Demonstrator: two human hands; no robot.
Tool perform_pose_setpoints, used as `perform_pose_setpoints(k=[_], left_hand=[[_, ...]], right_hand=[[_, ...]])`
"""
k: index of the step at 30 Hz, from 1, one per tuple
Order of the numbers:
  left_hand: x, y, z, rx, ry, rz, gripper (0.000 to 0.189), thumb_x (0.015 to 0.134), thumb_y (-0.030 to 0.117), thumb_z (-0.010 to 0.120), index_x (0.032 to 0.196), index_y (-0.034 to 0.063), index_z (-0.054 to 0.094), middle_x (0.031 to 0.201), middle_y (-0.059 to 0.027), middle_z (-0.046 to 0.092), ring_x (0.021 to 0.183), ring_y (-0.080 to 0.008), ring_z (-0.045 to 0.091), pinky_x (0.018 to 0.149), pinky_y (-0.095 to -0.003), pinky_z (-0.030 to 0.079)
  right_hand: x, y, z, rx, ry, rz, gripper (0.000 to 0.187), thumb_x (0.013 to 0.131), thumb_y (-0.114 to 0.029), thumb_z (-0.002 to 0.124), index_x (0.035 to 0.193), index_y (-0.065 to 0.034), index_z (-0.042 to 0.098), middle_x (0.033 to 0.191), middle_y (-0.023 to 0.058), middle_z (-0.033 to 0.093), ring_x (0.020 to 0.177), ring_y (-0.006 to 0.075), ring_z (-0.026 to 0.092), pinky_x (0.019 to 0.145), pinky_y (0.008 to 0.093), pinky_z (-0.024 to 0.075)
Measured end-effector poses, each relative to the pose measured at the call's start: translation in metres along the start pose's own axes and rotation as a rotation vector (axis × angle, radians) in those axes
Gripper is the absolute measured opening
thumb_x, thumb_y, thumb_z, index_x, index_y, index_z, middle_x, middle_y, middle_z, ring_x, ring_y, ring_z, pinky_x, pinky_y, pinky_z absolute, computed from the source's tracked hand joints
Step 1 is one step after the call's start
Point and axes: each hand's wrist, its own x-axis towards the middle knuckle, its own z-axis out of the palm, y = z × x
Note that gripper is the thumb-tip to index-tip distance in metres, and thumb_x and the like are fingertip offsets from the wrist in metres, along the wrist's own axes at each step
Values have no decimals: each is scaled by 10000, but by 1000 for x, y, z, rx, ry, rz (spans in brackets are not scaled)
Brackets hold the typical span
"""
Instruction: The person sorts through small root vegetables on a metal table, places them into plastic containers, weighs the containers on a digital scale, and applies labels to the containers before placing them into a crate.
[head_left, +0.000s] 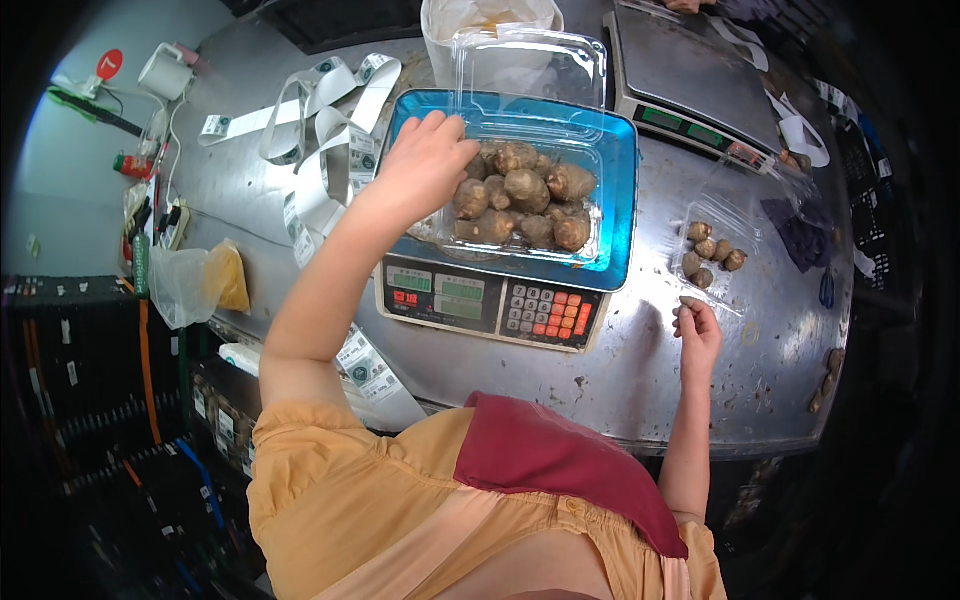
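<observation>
My left hand (431, 169) is at the left side of an open clear plastic clamshell box (525, 253), fingers bent down by the nearest taro corms. Its fingertips are hidden, so any grip cannot be made out. Several brown taro corms (527, 190) fill the box, and its hinged lid (532, 71) stands raised at the back. Under the box is the blue tray (621, 206) of a digital price scale (491, 304). My right hand (699, 334) hovers at the right with thumb and finger close together, near a second clear box (720, 214) holding several smaller corms (724, 250).
A loose strip of printed labels (319, 161) curls over the steel table (525, 382) at left. Behind the scale stands a white bag (450, 45). A second scale (697, 75) sits back right, with another person's hand (684, 4) beyond. Dark cloth (799, 234) lies far right.
</observation>
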Motion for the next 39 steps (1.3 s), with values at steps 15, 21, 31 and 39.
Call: perform_pose_setpoints(k=[15, 21, 31, 39], left_hand=[[2, -15, -16, -308, -13, -145, 240, 672, 130, 634, 872, 42, 533, 849, -82, 549, 879, -260, 502, 797, -353, 379], [-3, -18, -13, -445, 8, -156, 298, 712, 80, 600, 1007, 47, 572, 950, -102, 569, 954, -254, 503, 844, -341, 400], [34, 12, -10, -297, -94, 118, 384, 677, 34, 584, 1056, 90, 564, 961, -109, 533, 955, -286, 501, 833, -366, 406], [22, -2, -16, -781, -135, -183, 449, 721, 60, 570, 1163, 55, 487, 1003, -71, 557, 912, -182, 515, 858, -289, 395]], right_hand=[[-7, 1, 5, 4, 9, 9, 169, 858, -86, 526, 1004, -17, 579, 822, 18, 594, 676, 62, 514, 571, 188, 404], [-7, 0, 9, 7, -20, 0, 170, 852, -93, 535, 1003, -32, 584, 820, 6, 595, 685, 56, 515, 578, 183, 401], [-10, -3, 16, -3, -37, 30, 162, 845, -77, 541, 993, -39, 596, 812, -1, 589, 679, 55, 513, 587, 181, 402], [-10, 16, 11, 46, -19, -8, 161, 859, -70, 522, 996, -11, 582, 811, 28, 599, 654, 65, 514, 554, 188, 406]])
